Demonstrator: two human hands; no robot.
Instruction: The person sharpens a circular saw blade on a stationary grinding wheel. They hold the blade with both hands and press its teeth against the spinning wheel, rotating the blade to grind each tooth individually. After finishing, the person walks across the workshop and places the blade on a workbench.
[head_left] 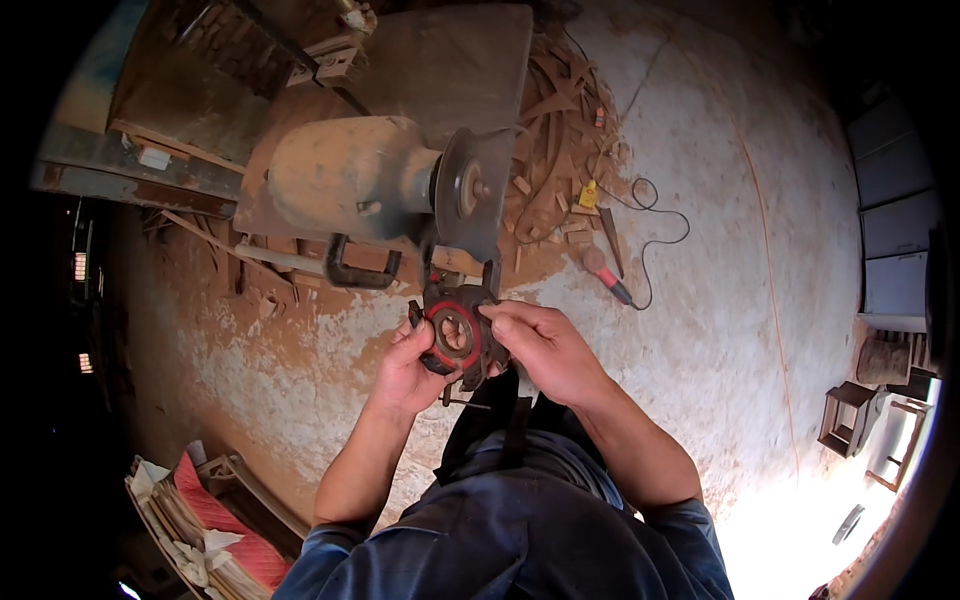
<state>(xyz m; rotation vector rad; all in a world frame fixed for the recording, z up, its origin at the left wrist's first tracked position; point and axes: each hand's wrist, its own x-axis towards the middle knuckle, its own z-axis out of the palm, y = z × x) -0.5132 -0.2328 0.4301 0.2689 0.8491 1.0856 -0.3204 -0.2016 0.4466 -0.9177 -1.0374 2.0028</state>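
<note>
A: Where do we have the dark ring-shaped part (pixel 472 338)?

B: Right between our two hands, held in the air in front of our body. Our left hand (pixel 400 368) is closed on its left side, thumb laid over the rim; our right hand (pixel 540 350) pinches its upper right side, fingertips against the dark edge.

A: So neither hand is nearer?

B: No, we touch it with both. From the left hand it lies up and to the right, from the right hand to the left. The ring is roughly round, so we see no clear long axis — only that its opening faces up at us, its red band around the hole.

A: And the machine?

B: The beige motor (pixel 345 175) sits beyond it, towards the right edge of the grey metal table (pixel 455 60), with its round disc (pixel 462 188) nearly straight ahead of the ring. How far below the disc we hold the ring, we cannot tell.

A: Any writing we can read?

B: None on the ring, none on the motor. The yellow thing (pixel 588 193) among the wood scraps (pixel 550 105) on the floor (pixel 720 210) may be a tag — too small for us to tell. The red-and-black hand tool (pixel 605 275) nearby shows no legible label either.
</note>
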